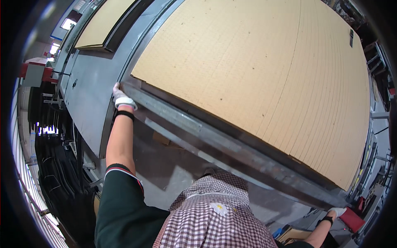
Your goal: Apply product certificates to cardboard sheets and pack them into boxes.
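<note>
Left hand [120,96], pale-gloved, sits left of centre in the frame, at the left end of a grey metal rail [194,127]; fingers reach up the corner, but we can't tell whether they close on it. Right hand [338,212], also gloved, is at lower right, against a red box-like piece [352,220]; grip hidden, so we can't tell open from closed there either.

Rail: we judge it rigid, heavy and likely slick under gloves; best held at its two ends, palms flat, clear of the corner edge.

Just beyond it, a big tan corrugated cardboard sheet [231,66] fills the frame from upper centre to lower right. Its near left corner is just up and right of the left hand, apart from it; its near right corner is a little above the right hand, also apart. We expect the sheet to be light for its area, fairly stiff, apt to fold along the parallel lines on its right side, with corners that crush easily. We'd take it by the near edge, hands wide apart.

Further out, upper left: grey tabletop [93,89] with another tan-topped slab [103,25].
</note>
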Demonstrator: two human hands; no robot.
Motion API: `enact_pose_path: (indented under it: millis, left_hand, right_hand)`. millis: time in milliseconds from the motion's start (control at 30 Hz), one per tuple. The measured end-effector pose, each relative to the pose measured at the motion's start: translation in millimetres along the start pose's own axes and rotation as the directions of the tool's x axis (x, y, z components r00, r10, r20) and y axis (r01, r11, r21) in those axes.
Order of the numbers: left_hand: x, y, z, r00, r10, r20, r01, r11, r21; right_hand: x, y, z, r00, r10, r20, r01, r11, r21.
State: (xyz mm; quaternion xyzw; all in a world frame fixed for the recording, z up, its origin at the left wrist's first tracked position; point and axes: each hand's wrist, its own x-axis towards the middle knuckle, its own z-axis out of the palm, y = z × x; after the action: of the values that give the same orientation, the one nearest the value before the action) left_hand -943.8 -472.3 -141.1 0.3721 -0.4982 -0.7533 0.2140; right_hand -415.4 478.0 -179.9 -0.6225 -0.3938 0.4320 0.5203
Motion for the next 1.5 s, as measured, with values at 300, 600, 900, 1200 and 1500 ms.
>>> enact_pose_path:
  millis: [300,600,900,1200,1500]
  left_hand:
    - [-20.3,-21.6,54.4,0.994,-0.072,0.076,0.073,0.997,-0.015]
    - [-35.3,-1.6,61.9,1.0,-0.014,-0.011,0.013,0.997,-0.071]
    - [49.7,-30.9,70.6,0.994,0.015,0.106,-0.02,0.999,0.049]
    - [26.0,-18.6,54.5,0.999,-0.036,0.017,0.035,0.998,0.061]
    - [80.9,-16.8,57.0,0.988,0.083,0.133,-0.098,0.989,0.113]
  right_hand:
    - [110.8,25.8,-0.6,0.978,0.184,0.1,-0.176,0.981,-0.084]
    - [-18.8,-3.9,59.4,0.977,0.206,-0.055,-0.201,0.977,0.073]
    - [210.4,22.4,-25.3,0.954,0.035,0.296,-0.01,0.996,-0.084]
    - [91.2,30.8,-7.2,0.986,0.106,0.128,-0.119,0.988,0.097]
    - [112.8,41.7,17.9,0.908,0.108,0.406,-0.129,0.991,0.024]
